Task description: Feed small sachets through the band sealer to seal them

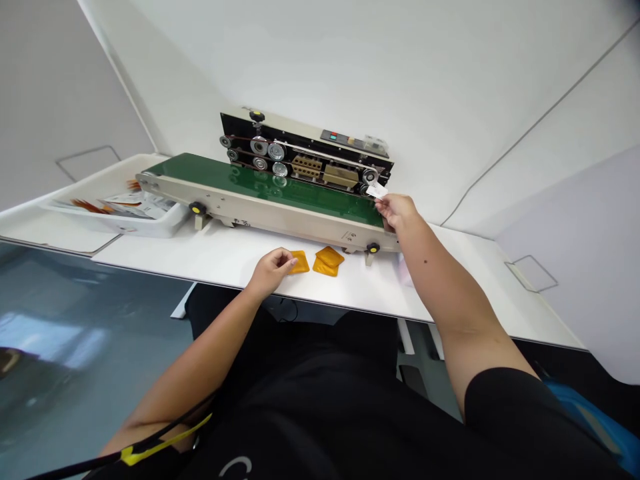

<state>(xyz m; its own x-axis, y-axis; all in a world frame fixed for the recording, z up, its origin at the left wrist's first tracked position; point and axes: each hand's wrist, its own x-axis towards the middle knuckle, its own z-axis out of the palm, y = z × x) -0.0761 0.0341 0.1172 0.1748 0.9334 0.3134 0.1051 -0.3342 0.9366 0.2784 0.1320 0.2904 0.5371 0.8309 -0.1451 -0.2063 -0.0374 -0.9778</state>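
My right hand (396,211) pinches a small white packet (377,190) at the right end of the sealing machine (310,160), beside its rollers and above the green conveyor belt (210,179). Near the table's front edge, my left hand (274,265) has its fingers closed on the left side of an orange packet (300,262). Just to the right of that packet, two more orange packets (328,260) overlap on the white table.
A white bin (135,225) holding several white and orange packets stands left of the conveyor, partly under its end. Black-and-yellow knobs (373,248) project from the conveyor's front. White walls stand behind and at both sides.
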